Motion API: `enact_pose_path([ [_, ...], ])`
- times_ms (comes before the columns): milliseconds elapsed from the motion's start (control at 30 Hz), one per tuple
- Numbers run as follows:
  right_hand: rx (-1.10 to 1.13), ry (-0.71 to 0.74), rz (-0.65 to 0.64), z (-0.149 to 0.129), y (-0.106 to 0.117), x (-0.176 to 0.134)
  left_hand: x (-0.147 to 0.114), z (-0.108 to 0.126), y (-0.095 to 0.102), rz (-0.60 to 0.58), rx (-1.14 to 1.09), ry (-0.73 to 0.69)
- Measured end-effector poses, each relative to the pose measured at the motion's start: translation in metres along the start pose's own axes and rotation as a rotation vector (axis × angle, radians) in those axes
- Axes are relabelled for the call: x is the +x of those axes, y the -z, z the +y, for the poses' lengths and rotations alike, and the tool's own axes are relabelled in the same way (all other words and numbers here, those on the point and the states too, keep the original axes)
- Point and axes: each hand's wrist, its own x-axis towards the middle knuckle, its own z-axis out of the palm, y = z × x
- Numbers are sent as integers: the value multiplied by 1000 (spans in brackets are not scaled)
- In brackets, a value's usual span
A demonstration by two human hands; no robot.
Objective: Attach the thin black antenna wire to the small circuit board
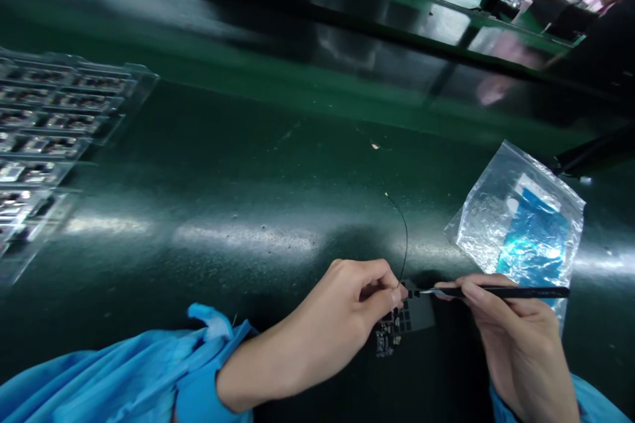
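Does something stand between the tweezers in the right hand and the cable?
Only the left hand, whose fingertips hide the lower end of the cable. Nothing else visible blocks the tweezers.

I had a bare stretch of tabletop [223, 165] to pass over between my left fingers [384, 303] and the clear trays [64, 112], but the thin cable [406, 238] curved out ahead, the tweezers [536, 292] in my right fingers [489, 301] barred that side, and the plastic bag [489, 205] lay just beyond them.

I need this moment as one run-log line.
left hand: pinches thin black cable | right hand: holds slim black tool | nearby: circuit board, clear bag
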Motion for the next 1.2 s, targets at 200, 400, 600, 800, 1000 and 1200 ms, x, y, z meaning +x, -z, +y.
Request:
enact_pose_path([
  [200,-26,-67,-129,-2,-1,-7,0,3,0,13,-28,26],
  [400,-35,-101,-166,3,-1,-7,2,3,0,-3,-48,30],
  [600,-28,-127,-204,3,1,-5,1,0,1,1,-15,-17],
  [800,-8,-173,-241,1,2,-4,1,1,0,2,-30,-36],
  [1000,3,-195,-219,1,2,-4,2,-1,0,-5,-35,-38],
  [1200,19,-238,-157,1,0,-5,3,-3,0,-14,-26,-36],
])
